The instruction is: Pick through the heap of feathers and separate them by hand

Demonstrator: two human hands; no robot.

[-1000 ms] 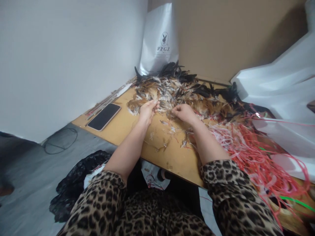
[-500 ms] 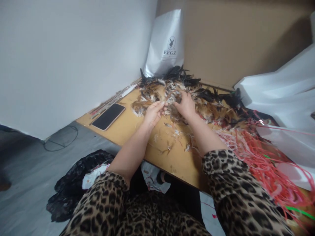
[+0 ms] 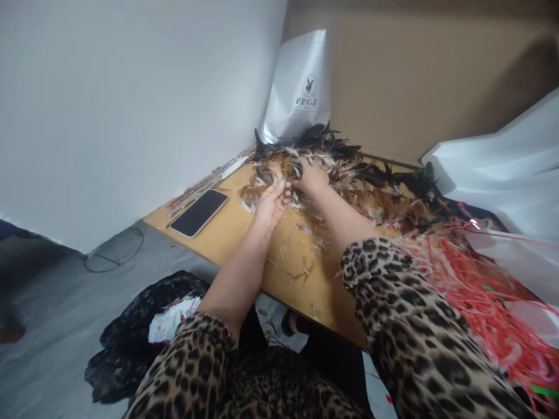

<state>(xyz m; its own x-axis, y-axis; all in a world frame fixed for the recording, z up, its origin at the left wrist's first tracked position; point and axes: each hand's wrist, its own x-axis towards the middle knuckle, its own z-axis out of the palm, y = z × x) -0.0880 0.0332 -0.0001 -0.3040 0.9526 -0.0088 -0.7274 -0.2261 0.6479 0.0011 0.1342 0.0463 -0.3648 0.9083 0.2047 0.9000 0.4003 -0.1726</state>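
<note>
feathers (image 3: 349, 174): brown, black, heaped on table (image 3: 227, 224)
left hand (image 3: 271, 205): grip pinched on feathers
right hand (image 3: 311, 177): in heap, grip unclear
phone (image 3: 199, 212): beside left hand

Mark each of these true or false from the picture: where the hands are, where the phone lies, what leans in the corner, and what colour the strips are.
1. Both hands are in the feather pile. True: left hand, right hand.
2. The phone lies face down on the floor. False: it lies on the wooden board.
3. A white bag leans in the corner. True.
4. The plastic strips are blue. False: mostly red and pink.
</note>
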